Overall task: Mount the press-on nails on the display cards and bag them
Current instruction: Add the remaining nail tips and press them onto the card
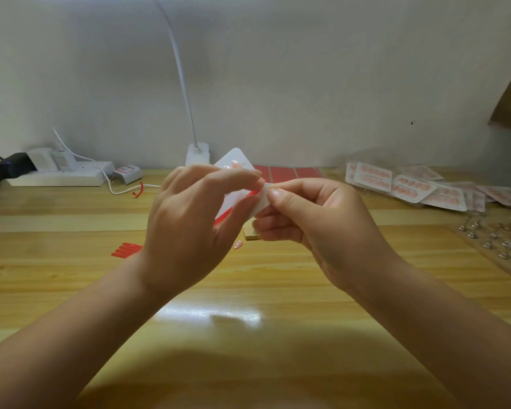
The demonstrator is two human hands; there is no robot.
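A white display card [236, 159] with a red strip and a pink nail on it is raised above the wooden table [71, 284]. My left hand [195, 222] grips the card from the left, fingertips curled over its top edge. My right hand [316, 228] pinches the card's right corner between thumb and forefinger. Both hands hide most of the card. A single pink nail [238, 245] lies on the table below the hands, beside a small wooden block [252, 234].
Bagged nail cards [407, 185] are piled at the back right. Red adhesive sheets [289, 173] lie behind the hands. Red strips [126, 250] lie left of centre. A rack of metal nail stands [496, 246] is at the right edge. A power strip [59, 172] and lamp base [197, 154] sit at the back.
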